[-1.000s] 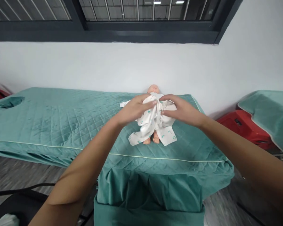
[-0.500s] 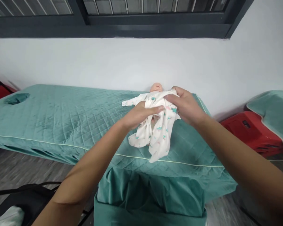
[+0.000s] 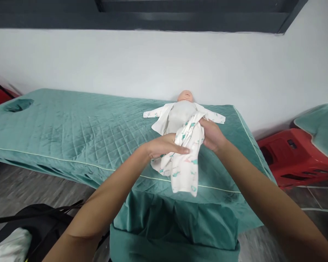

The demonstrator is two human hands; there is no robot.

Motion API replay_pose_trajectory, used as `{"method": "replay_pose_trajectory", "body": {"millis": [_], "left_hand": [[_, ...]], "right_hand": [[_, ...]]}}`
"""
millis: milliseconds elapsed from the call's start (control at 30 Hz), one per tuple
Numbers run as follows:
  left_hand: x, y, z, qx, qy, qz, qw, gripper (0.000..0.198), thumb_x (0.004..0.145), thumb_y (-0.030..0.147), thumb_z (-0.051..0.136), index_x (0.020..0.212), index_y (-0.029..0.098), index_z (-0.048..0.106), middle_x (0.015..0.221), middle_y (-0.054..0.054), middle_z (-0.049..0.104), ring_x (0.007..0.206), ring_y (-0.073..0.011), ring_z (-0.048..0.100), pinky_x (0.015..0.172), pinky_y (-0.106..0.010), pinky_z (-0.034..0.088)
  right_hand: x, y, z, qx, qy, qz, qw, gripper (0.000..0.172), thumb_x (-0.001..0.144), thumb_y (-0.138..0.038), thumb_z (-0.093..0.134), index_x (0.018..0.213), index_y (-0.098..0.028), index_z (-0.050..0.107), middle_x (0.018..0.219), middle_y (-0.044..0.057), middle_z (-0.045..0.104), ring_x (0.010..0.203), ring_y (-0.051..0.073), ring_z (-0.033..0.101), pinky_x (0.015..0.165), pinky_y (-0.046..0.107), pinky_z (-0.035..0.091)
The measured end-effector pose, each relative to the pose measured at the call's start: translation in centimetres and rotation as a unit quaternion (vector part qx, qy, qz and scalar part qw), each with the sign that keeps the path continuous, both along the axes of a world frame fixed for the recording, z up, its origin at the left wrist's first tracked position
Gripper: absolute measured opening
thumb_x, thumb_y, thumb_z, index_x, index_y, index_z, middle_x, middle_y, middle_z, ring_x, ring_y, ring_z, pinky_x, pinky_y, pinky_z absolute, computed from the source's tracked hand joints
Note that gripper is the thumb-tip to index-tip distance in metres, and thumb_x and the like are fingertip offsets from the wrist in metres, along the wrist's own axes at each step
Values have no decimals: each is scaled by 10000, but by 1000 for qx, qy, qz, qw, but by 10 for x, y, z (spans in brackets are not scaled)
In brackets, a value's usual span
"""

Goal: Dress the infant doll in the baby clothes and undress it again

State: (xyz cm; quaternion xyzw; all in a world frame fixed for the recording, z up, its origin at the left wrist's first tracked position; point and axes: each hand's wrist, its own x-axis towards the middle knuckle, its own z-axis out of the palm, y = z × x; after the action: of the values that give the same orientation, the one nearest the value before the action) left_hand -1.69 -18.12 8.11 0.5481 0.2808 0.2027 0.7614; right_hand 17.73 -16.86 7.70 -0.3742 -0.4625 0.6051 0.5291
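A baby doll [image 3: 185, 96] lies on its back near the wall side of the bed, head toward the wall. An open white printed baby top [image 3: 160, 123] is on it, with both sleeves spread out sideways and the pale torso bare to view between the flaps. Over the doll's lower part I hold white baby pants [image 3: 184, 178] printed with green and pink figures. My left hand [image 3: 166, 145] grips them at the middle, thumb on top. My right hand [image 3: 211, 134] pinches the bunched upper end. The doll's legs are hidden.
A green quilted bed cover [image 3: 98, 134] stretches to the left, with a face hole [image 3: 19, 105] at its far end. Red plastic stools [image 3: 297, 156] stand at the right by the wall. A black bag or chair [image 3: 35, 222] with a pale cloth is at lower left.
Both hands have come down toward me with the pants, away from the doll's chest. The doll's torso and the right-hand sleeve of the top now show. The view has tilted down slightly.
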Motion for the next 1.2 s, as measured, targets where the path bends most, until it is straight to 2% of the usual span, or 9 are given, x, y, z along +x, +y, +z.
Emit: {"method": "replay_pose_trajectory", "body": {"millis": [167, 267, 433, 567, 767, 900, 967, 1067, 1200], "left_hand": [[-2, 6, -8, -22, -99, 115, 988, 422, 733, 325, 863, 1076, 121, 726, 978, -108, 785, 837, -224, 748, 775, -334, 599], [0, 11, -18, -38, -142, 144, 979, 424, 749, 353, 842, 1062, 92, 724, 942, -127, 782, 780, -234, 750, 716, -324, 601], [-4, 7, -35, -85, -129, 126, 980, 514, 708, 439, 867, 1046, 80, 722, 870, -112, 780, 704, -201, 732, 670, -289, 584], [-7, -1, -38, -99, -80, 85, 988, 512, 604, 334, 941, 1004, 87, 740, 906, -113, 789, 746, -196, 733, 700, -276, 577], [7, 10, -34, -67, -83, 142, 984, 449, 696, 337, 871, 1044, 90, 731, 924, -128, 784, 778, -215, 735, 755, -320, 584], [21, 20, -34, 23, 96, 112, 989, 341, 734, 362, 804, 948, 106, 734, 862, -113, 770, 757, -234, 721, 704, -323, 552], [30, 19, -30, 149, 246, 82, 954, 268, 745, 350, 771, 877, 119, 735, 815, -94, 762, 738, -233, 706, 670, -298, 508], [46, 12, -20, 316, 405, -11, 858, 239, 806, 316, 685, 934, 124, 745, 897, -102, 775, 817, -236, 710, 703, -275, 476], [62, 5, -11, 385, 490, -110, 774, 322, 852, 323, 630, 1052, 96, 739, 1079, -162, 764, 954, -256, 709, 780, -279, 482]], "right_hand": [[5, -14, -6, -56, -48, 171, 983, 526, 797, -637, 728, 1082, -194, 707, 854, 65, 780, 738, 222, 729, 636, 319, 590], [7, -19, -13, -56, -120, 258, 957, 476, 715, -553, 840, 990, -177, 741, 788, 50, 768, 664, 204, 707, 619, 316, 585], [-3, -19, -12, -35, -76, 120, 989, 413, 737, -476, 845, 1012, -183, 750, 924, 56, 793, 836, 227, 735, 790, 358, 598], [-5, -20, -9, -29, 33, 49, 998, 446, 718, -498, 851, 1028, -200, 732, 995, 58, 796, 931, 257, 743, 855, 390, 599], [11, -38, -33, -91, 46, 104, 989, 460, 752, -434, 838, 1130, -203, 716, 1011, 64, 798, 857, 232, 747, 774, 354, 613], [12, -62, -61, -171, 26, 113, 978, 392, 703, -307, 848, 1049, -155, 743, 925, 64, 803, 779, 215, 749, 712, 312, 599], [10, -73, -73, -193, 22, 79, 978, 352, 690, -265, 835, 1008, -141, 749, 896, 65, 803, 803, 220, 754, 719, 304, 596], [9, -85, -86, -221, 36, 27, 974, 267, 714, -215, 798, 966, -149, 742, 902, 67, 805, 861, 231, 760, 775, 328, 609], [9, -96, -95, -269, 66, 6, 961, 217, 773, -218, 750, 981, -163, 725, 915, 80, 805, 888, 246, 768, 803, 368, 623]]}}
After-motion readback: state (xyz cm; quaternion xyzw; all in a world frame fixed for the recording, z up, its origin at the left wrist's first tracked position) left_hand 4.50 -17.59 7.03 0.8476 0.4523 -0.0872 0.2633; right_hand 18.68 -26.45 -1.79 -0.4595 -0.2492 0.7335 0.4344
